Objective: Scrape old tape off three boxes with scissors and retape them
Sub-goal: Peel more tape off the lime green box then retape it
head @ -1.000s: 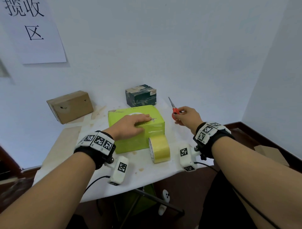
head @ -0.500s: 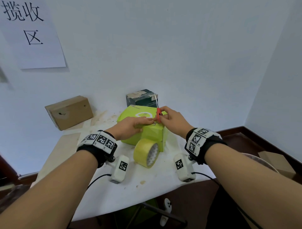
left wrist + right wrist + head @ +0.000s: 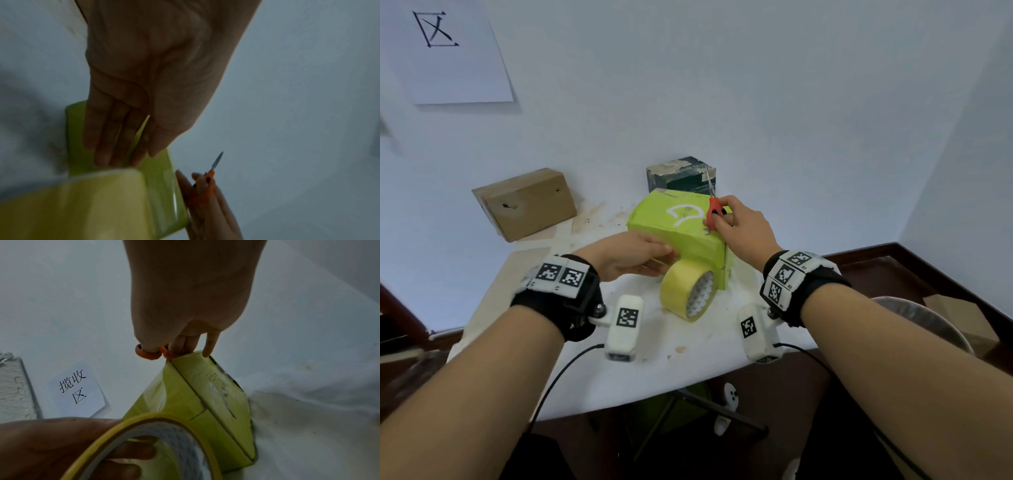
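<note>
A lime-green box (image 3: 681,226) stands tilted up on the white table (image 3: 585,359). My left hand (image 3: 637,257) holds its near-left edge, thumb on one face and straight fingers (image 3: 111,138) flat on the other. My right hand (image 3: 739,233) grips red-handled scissors (image 3: 714,212) at the box's upper right corner, blade pointing up. The thumb sits in one orange ring (image 3: 147,353) and the little finger touches the box (image 3: 205,402). A yellow tape roll (image 3: 688,291) leans against the box's front. A brown cardboard box (image 3: 527,202) and a camouflage box (image 3: 681,174) stand behind.
The table ends close to the wall behind and drops off at its near edge. A paper sign (image 3: 448,51) hangs on the wall at upper left. A round bin (image 3: 928,322) and a flat piece of cardboard (image 3: 955,315) are low on the right.
The green box went from lying flat to tilted up. My left hand slid from its top to the near-left edge. My right hand brought the scissors from the right to the box's corner.
</note>
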`<move>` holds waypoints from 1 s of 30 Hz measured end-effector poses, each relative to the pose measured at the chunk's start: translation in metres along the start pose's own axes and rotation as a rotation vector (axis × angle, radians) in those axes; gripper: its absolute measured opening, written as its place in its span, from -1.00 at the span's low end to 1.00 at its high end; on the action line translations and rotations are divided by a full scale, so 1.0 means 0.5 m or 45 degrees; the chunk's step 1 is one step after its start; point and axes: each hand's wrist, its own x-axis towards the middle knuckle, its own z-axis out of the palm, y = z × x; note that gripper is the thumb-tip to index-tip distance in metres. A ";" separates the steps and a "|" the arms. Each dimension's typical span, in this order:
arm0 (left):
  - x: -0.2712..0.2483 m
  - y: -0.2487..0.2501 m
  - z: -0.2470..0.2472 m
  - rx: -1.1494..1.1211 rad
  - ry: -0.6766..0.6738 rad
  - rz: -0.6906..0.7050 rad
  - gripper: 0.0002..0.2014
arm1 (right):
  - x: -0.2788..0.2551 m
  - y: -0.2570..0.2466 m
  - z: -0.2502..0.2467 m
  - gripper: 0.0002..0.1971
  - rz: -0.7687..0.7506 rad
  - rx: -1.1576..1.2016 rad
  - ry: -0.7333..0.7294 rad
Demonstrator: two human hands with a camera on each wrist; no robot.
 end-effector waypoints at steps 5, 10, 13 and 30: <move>-0.001 0.002 0.052 -0.129 -0.046 -0.064 -0.72 | -0.011 -0.005 -0.003 -0.73 -0.019 -0.033 -0.056; -0.011 0.000 0.056 -0.274 -0.083 -0.090 -0.79 | -0.013 -0.001 0.000 -0.73 -0.009 -0.030 -0.076; -0.014 -0.004 0.056 -0.345 -0.096 -0.097 -0.72 | -0.012 0.001 0.002 -0.73 0.001 -0.023 -0.067; -0.011 -0.003 0.084 -0.415 -0.007 -0.115 -0.69 | -0.004 0.022 0.014 -0.75 -0.026 0.005 -0.072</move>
